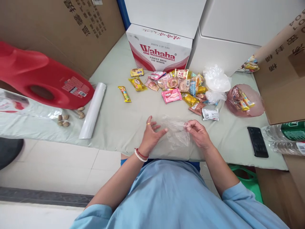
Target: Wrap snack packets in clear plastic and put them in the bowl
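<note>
A clear plastic bag (176, 132) lies on the pale green table cover (119, 121) right in front of me. My left hand (152, 133) rests beside the bag's left edge, fingers spread and open, a ring on one finger and bead bracelets at the wrist. My right hand (198, 133) pinches the bag's right edge with its fingertips. Beyond the bag sits a heap of wrapped snacks (177, 86), among them a pink wafer pack (172, 95) and a yellow bar (124, 93).
A Wahaha water carton (159, 47) stands at the back. A white roll (92, 109), several nuts (64, 120) and a red jug (40, 78) are at the left. At the right are crumpled clear bags (216, 81), a pink bag of snacks (245, 100), a black phone (257, 142) and water bottles (284, 135).
</note>
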Action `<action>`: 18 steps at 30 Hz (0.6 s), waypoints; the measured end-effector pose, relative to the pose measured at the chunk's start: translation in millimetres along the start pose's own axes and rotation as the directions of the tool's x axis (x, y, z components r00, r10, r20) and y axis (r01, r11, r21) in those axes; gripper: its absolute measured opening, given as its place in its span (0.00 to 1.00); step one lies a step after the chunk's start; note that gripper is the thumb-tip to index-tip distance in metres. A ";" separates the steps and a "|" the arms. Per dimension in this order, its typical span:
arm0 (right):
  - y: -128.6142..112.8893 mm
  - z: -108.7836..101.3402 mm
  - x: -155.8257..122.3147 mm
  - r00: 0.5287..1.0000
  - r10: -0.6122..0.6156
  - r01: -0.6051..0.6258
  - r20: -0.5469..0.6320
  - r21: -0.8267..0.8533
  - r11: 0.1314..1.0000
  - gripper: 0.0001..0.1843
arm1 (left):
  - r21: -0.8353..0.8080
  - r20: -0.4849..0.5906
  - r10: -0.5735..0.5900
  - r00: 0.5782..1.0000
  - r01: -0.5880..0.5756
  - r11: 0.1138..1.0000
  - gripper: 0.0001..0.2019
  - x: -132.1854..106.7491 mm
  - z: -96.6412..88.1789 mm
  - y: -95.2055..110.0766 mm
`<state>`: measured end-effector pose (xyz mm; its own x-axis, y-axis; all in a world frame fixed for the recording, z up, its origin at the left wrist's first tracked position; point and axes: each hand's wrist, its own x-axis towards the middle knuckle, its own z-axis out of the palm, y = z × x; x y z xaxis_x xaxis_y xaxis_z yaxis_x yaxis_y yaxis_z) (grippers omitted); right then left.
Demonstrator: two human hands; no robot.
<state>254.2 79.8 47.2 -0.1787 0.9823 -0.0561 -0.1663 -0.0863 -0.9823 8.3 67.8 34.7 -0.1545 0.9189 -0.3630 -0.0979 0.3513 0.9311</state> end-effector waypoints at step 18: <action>-9.6 0.8 -7.0 0.992 0.087 -0.037 0.087 -0.466 0.884 0.33 | -0.043 0.022 0.046 0.999 -0.045 0.998 0.09 -5.9 23.1 9.2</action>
<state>256.2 73.7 57.2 -0.2767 0.9527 -0.1259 0.3114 -0.0351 -0.9496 31.0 69.8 46.3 -0.1374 0.9378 -0.3190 -0.1327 0.3017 0.9441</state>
